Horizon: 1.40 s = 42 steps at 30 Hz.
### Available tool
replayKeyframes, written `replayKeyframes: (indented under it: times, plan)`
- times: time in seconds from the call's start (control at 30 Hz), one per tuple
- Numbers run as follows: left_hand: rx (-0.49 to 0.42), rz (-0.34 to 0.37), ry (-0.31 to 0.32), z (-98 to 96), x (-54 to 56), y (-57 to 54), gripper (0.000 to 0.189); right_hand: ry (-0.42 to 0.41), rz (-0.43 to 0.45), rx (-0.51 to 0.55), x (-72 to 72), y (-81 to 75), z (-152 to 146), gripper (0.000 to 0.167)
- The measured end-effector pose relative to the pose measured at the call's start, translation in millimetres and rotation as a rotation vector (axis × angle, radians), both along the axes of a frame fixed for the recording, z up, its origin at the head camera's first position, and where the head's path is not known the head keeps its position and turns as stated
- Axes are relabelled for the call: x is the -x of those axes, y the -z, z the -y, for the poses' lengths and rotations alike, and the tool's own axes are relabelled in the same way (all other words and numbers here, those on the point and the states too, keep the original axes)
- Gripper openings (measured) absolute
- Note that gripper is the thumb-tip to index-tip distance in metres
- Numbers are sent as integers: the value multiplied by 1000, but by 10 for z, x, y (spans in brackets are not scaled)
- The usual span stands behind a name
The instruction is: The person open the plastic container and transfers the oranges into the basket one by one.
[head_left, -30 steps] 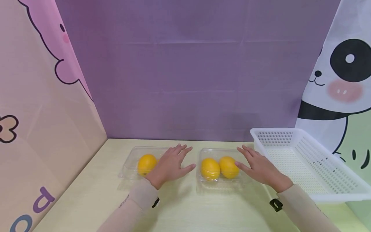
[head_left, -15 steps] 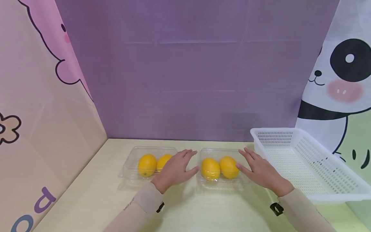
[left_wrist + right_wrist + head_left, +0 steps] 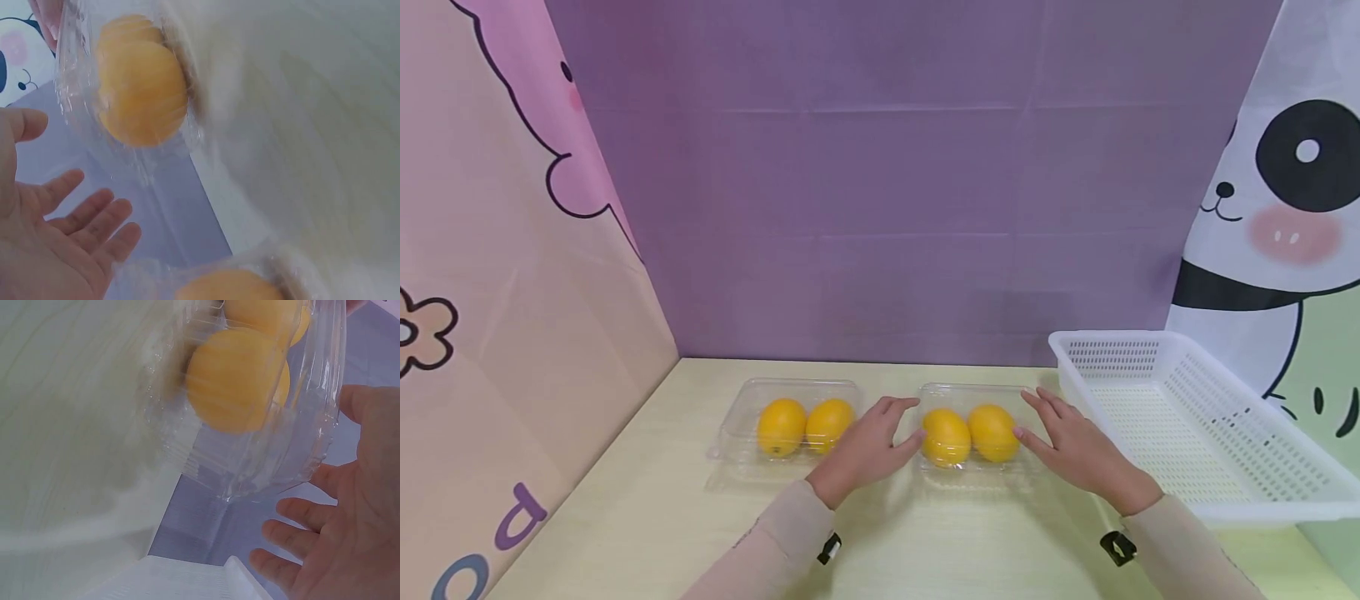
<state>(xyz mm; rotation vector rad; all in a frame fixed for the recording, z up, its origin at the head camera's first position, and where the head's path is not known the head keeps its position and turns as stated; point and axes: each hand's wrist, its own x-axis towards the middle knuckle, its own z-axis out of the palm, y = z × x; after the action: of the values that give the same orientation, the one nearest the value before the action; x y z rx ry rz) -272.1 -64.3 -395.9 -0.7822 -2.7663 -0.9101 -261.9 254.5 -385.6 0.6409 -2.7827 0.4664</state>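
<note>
Two clear plastic clamshell boxes sit side by side on the table. The right box (image 3: 964, 388) holds two yellow-orange round fruits (image 3: 993, 433), and the left box (image 3: 801, 383) holds two alike (image 3: 782, 427). My left hand (image 3: 872, 442) is between the boxes, fingers extended, thumb at the right box's left side. On the other side of that box, my right hand (image 3: 1078, 450) has its fingers spread, the thumb tip by its right wall. Both wrist views show the palms turned toward the right box, left hand (image 3: 56, 237) and right hand (image 3: 356, 512) holding nothing.
A white perforated plastic basket (image 3: 1285, 510) stands on the table at the right, just past the right hand. A purple cloth (image 3: 865, 192) closes off the back. Printed cloths with cartoon figures hang on both sides.
My left hand has moved right and slightly toward me, off the left box, uncovering its second fruit. My right hand has shifted slightly down. The boxes have stayed put.
</note>
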Motion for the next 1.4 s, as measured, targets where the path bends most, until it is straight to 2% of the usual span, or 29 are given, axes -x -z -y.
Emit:
replayKeyframes:
  times: [0.2,0.4,0.57,0.9,1.4]
  plan:
    - [-90,78,-15,-62,1,60,57,26,49,46,-17,40,14,71]
    - [-158,122,-18,-121,13,99,60,43,91,82,-19,78,26,74]
    - [-239,183,2,-162,-4,110,61,50,107,101,-33,97,35,75]
    - [-328,282,9,-194,-35,137,64,31,103,135,-47,114,38,73]
    - [-365,285,4,-171,-54,140,64,22,101,162,-44,160,52,72]
